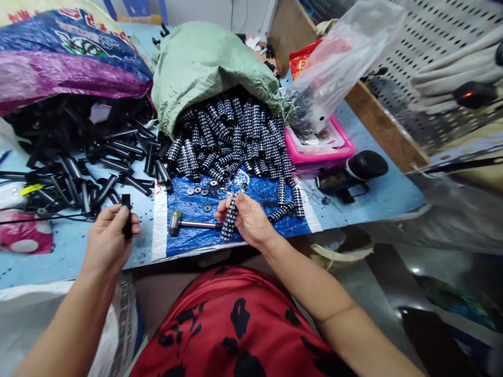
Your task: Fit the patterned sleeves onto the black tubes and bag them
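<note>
My left hand point(112, 230) is closed around a short black tube point(126, 217), held upright over the table's left part. Between the fingers of my right hand point(251, 217) is a black-and-white patterned roller point(229, 220), tilted, above the blue sheet. Behind that hand lies a heap of similar patterned rollers point(236, 131), spilling from a pale green woven sack point(208, 57). Beyond my left hand spreads a pile of loose black tubes point(113, 152). A small hammer point(196, 224) lies on the sheet, its handle's end hidden near the roller. Several small round washers point(196, 190) lie behind it.
A blue and purple printed sack point(70, 52) stands at the back left. To the right are a pink basket point(322, 152), a clear plastic bag point(334, 57) and a black cylindrical bottle point(363, 167). The light blue table's point(145, 262) front edge runs close to my body.
</note>
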The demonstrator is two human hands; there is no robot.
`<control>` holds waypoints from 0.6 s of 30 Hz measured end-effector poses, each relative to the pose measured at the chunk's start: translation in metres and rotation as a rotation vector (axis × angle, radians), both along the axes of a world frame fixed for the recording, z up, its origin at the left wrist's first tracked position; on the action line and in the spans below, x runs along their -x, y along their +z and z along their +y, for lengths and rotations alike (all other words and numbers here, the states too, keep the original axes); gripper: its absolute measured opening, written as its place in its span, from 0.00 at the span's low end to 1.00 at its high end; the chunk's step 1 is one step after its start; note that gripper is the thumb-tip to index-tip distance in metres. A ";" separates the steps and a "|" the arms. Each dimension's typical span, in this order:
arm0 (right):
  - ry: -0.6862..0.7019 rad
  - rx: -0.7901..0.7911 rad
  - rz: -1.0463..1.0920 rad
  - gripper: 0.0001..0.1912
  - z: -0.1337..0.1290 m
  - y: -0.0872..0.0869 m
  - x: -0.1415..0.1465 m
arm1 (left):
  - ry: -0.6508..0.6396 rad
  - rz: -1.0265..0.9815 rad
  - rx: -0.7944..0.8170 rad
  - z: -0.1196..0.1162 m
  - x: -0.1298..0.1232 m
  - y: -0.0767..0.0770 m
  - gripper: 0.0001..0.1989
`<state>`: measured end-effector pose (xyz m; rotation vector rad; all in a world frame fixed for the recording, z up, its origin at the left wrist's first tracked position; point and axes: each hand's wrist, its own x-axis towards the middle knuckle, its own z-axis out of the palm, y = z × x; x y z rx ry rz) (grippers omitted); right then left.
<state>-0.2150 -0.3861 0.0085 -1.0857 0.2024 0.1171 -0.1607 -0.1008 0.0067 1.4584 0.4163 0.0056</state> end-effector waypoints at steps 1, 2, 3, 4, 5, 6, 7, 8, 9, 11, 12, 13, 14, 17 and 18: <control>0.022 -0.052 0.040 0.33 0.003 0.003 0.000 | -0.020 0.036 0.051 -0.008 0.008 0.002 0.18; 0.027 -0.076 0.083 0.34 0.006 0.004 0.000 | -0.052 0.084 0.089 -0.017 0.017 0.004 0.18; 0.021 -0.083 0.128 0.35 0.007 0.004 0.001 | -0.081 0.129 0.118 -0.025 0.025 0.005 0.17; 0.012 -0.080 0.170 0.36 0.009 0.002 0.002 | -0.109 0.169 0.142 -0.033 0.033 0.006 0.17; 0.004 -0.069 0.206 0.36 0.011 -0.001 0.005 | -0.137 0.197 0.162 -0.041 0.039 0.007 0.16; 0.002 -0.054 0.228 0.36 0.013 -0.004 0.007 | -0.166 0.214 0.182 -0.048 0.045 0.007 0.16; 0.008 -0.036 0.235 0.35 0.015 -0.008 0.010 | -0.195 0.216 0.201 -0.054 0.049 0.007 0.15; 0.020 -0.017 0.228 0.34 0.017 -0.011 0.013 | -0.224 0.205 0.218 -0.061 0.052 0.007 0.15; 0.034 0.001 0.211 0.32 0.020 -0.014 0.015 | -0.254 0.183 0.229 -0.067 0.055 0.007 0.14; 0.056 0.015 0.166 0.31 0.023 -0.016 0.019 | -0.312 0.118 0.209 -0.079 0.059 0.006 0.12; 0.063 0.008 0.150 0.31 0.025 -0.017 0.021 | -0.334 0.081 0.175 -0.085 0.061 0.006 0.13; 0.064 -0.002 0.139 0.31 0.026 -0.017 0.022 | -0.353 0.047 0.128 -0.091 0.063 0.005 0.13; 0.055 -0.010 0.130 0.31 0.027 -0.017 0.023 | -0.368 0.017 0.075 -0.097 0.066 0.004 0.14; -0.057 -0.007 0.094 0.28 0.033 -0.019 0.025 | -0.385 -0.081 -0.057 -0.113 0.072 -0.001 0.15; -0.102 -0.003 0.080 0.26 0.036 -0.020 0.025 | -0.396 -0.117 -0.081 -0.117 0.073 -0.004 0.15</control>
